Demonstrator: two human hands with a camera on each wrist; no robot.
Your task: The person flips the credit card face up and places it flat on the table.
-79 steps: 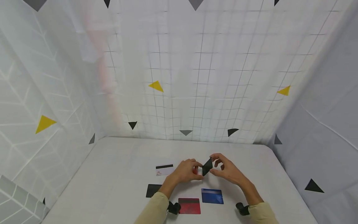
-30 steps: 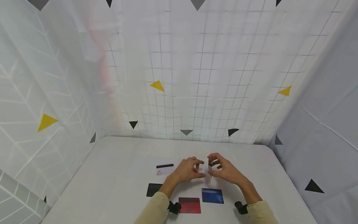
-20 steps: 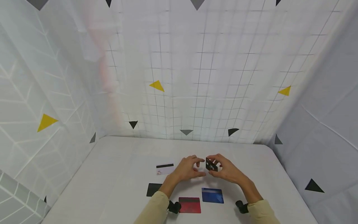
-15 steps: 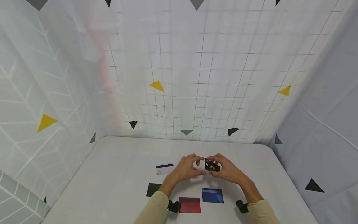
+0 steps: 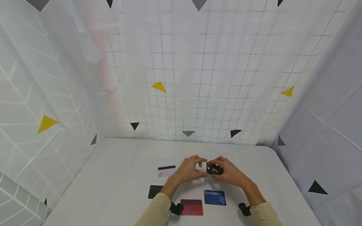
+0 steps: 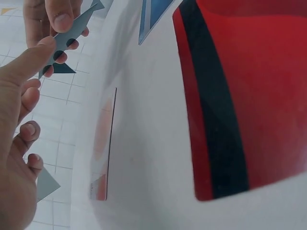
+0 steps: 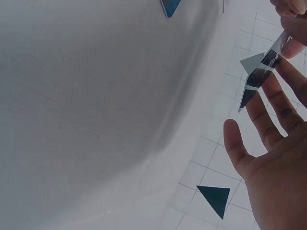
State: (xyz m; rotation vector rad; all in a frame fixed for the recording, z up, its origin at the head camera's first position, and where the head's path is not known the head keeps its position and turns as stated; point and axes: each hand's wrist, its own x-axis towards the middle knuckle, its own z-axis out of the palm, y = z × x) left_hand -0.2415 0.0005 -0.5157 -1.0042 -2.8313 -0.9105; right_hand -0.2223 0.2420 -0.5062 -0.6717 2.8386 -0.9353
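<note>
The left hand [image 5: 188, 169] and right hand [image 5: 230, 173] pinch the black Vip card [image 5: 215, 169]. Probably light, stiff and slick; best held by opposite edges.

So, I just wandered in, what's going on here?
A person is holding up a black card marked "Vip" between their left hand and right hand, with the printed side facing them. Below, other cards lie spread on a white table: a white card with a dark stripe, a second dark card partly hidden, a red card, a blue card, and a pale card with red marks, mostly hidden behind the left hand from above.
</note>
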